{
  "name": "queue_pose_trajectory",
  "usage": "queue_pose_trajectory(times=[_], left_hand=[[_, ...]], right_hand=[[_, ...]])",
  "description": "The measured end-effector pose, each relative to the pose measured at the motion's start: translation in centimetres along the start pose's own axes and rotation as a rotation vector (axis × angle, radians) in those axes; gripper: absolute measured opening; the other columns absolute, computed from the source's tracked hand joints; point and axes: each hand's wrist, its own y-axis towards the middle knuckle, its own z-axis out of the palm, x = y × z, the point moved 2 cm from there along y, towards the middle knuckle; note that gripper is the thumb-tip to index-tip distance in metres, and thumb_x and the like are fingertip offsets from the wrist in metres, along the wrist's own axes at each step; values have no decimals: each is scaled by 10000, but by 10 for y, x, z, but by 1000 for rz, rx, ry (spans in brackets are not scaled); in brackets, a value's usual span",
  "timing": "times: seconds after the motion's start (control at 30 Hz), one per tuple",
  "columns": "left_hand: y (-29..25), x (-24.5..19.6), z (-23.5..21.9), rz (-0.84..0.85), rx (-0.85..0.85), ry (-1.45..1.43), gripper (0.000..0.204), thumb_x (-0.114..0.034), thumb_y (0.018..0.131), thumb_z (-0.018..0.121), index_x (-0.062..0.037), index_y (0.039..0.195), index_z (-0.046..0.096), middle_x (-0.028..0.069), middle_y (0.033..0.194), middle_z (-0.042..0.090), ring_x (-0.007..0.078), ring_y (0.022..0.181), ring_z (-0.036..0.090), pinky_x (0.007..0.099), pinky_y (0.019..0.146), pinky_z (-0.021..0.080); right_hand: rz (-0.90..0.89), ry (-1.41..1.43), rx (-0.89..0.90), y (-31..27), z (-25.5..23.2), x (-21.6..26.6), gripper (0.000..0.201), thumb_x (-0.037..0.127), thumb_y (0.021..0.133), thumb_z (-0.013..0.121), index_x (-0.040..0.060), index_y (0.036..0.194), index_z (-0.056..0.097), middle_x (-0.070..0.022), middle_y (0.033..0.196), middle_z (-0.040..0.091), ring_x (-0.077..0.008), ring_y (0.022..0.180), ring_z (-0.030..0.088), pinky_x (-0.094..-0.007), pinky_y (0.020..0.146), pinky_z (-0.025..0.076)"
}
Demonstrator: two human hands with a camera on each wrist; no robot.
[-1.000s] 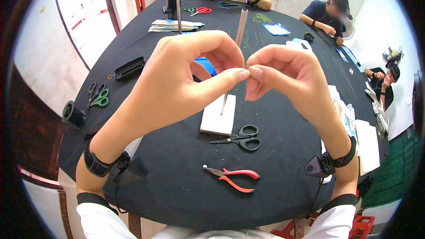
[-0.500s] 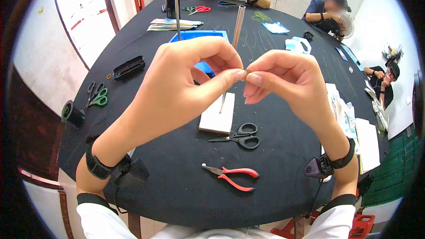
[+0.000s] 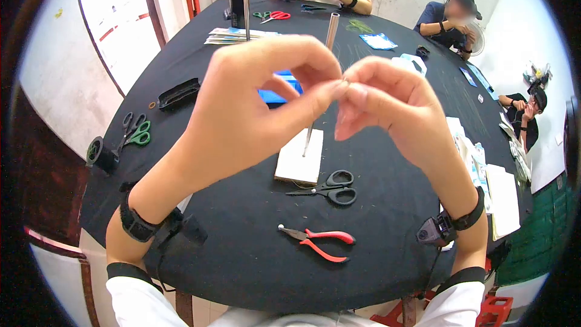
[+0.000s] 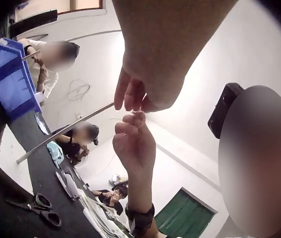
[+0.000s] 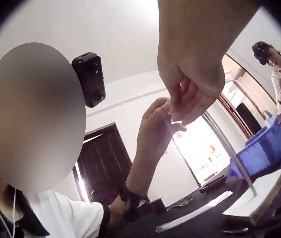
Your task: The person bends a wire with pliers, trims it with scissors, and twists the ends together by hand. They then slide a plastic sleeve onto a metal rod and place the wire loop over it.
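Observation:
In the head view my left hand (image 3: 242,100) and right hand (image 3: 396,100) meet at the fingertips, raised over the table. Thumb and forefinger of each pinch something tiny, mostly hidden between them. A thin strand (image 4: 114,119) pokes out there in the left wrist view; I cannot tell whether it is wire or thread. Just behind the fingers a metal rod (image 3: 309,138) rises at a slant from a white block (image 3: 293,166). Black-handled scissors (image 3: 338,188) lie in front of the block, and red-handled pliers (image 3: 321,237) lie nearer me.
A blue bin (image 4: 14,82) stands beyond the block. At left are a black tray (image 3: 178,94), green-handled scissors (image 3: 140,134) and a black spool (image 3: 101,154). Papers (image 3: 501,200) lie at right, thin strands (image 3: 360,26) farther back. Other people sit around the table.
Both hands have risen slightly since half a second ago, fingertips still together. The dark bit visible between them earlier is now mostly covered. Scissors and pliers have stayed in place.

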Motion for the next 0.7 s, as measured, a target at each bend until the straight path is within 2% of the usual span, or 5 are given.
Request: queue_pose_trajectory(times=[0.07,0.13,0.17,0.37,0.7], left_hand=[[4,1,-5,-2,-113,50,110,-56,820,608,24,894,599,53,835,594,88,726,566,200,571,483],[8,7,-6,-28,-272,71,135,-82,824,615,26,903,600,57,841,601,91,717,567,200,557,477],[9,11,-6,-16,-290,118,179,-105,836,605,29,954,609,75,881,619,96,719,575,202,547,475],[11,23,0,-61,-232,39,247,-121,848,590,19,1052,605,85,899,641,100,726,591,202,542,476],[11,24,2,-46,-219,-4,214,-95,852,576,16,1032,610,90,861,647,106,698,603,204,552,487]], right_hand=[[-118,2,-43,7,-1,5,200,195,866,563,4,908,602,-53,780,618,-126,699,622,-254,644,531],[-168,-86,-151,17,-5,12,184,175,877,532,3,927,575,-24,690,580,-108,657,605,-245,617,524],[-180,-89,-140,21,-8,13,196,186,870,547,5,931,589,-32,712,592,-107,661,607,-242,622,525],[-233,-109,-112,35,-15,9,224,214,853,585,10,935,627,-38,732,609,-93,661,605,-224,626,525],[-283,-242,-155,36,-12,17,188,193,844,597,18,901,631,-27,713,602,-76,628,596,-197,580,517]])
